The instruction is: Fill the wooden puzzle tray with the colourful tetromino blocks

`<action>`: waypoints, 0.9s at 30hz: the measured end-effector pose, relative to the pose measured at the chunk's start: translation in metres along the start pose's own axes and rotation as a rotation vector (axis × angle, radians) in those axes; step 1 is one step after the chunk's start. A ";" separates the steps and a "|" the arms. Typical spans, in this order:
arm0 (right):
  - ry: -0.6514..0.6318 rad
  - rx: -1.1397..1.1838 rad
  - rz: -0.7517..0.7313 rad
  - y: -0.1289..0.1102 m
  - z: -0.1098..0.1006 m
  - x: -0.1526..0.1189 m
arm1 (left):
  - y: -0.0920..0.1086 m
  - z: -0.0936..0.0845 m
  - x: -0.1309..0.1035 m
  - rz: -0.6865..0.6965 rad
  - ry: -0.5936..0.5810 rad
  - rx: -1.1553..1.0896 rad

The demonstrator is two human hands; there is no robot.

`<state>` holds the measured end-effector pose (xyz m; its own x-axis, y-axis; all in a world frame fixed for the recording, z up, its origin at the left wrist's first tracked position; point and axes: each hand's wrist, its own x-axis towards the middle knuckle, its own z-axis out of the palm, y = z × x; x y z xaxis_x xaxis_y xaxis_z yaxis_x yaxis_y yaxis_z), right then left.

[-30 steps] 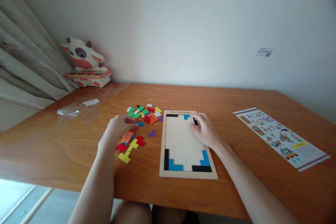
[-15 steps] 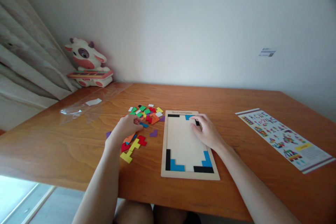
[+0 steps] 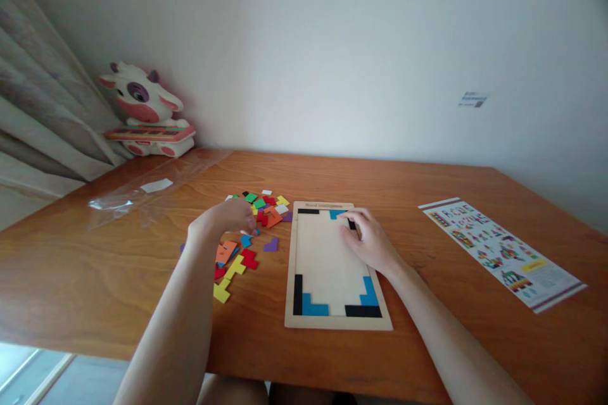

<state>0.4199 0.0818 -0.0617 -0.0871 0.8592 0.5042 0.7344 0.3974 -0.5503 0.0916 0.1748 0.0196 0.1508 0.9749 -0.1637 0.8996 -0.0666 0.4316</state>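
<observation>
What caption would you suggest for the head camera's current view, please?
Left hand among coloured pieces, right hand at a partly filled wooden board.

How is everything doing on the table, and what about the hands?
Tray: partly filled, pieces along its edges
Loose pieces: scattered left of the tray
Leaflet: unfolded, flat
Bag: lying down, wrinkled
Cow toy: upright; on or off, can't tell
Left hand: over the pieces, grip unclear
Right hand: at the tray, thumb and finger apart
</observation>
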 end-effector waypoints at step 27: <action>0.185 0.154 0.147 0.006 -0.005 0.006 | 0.023 0.018 -0.011 0.225 -0.250 -0.385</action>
<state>0.4272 0.0879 -0.0580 0.1478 0.8435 0.5164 0.6178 0.3289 -0.7142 0.1178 0.1586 0.0155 0.4588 0.8619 -0.2161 0.6246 -0.1398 0.7683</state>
